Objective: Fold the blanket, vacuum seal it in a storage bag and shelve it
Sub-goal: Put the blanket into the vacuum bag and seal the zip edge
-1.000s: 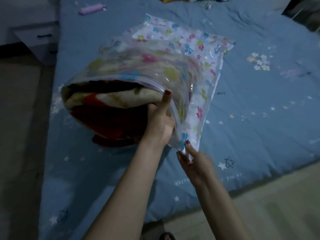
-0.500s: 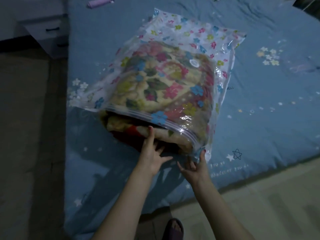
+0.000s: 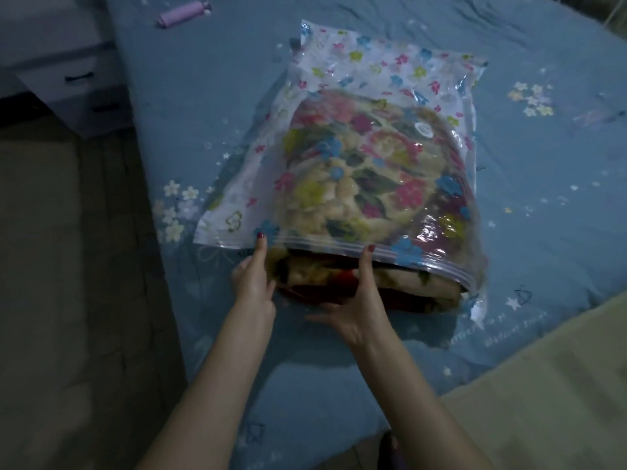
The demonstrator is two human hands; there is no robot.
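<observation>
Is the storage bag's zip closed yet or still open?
Still open: the storage bag mouth gapes below its zip strip, with the folded blanket showing in the gap.

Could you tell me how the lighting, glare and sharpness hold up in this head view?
Head view: dim, bluish light throughout; glare streaks on the storage bag near its zip edge; the blanket inside reads soft; wide-angle bending at the bed edges; both hands, left hand and right hand, slightly blurred.

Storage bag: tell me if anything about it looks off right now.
The storage bag on the bed still gapes at its near zip edge, and the folded blanket bulges out of the opening between both hands. Nothing looks torn or spilled.
</observation>
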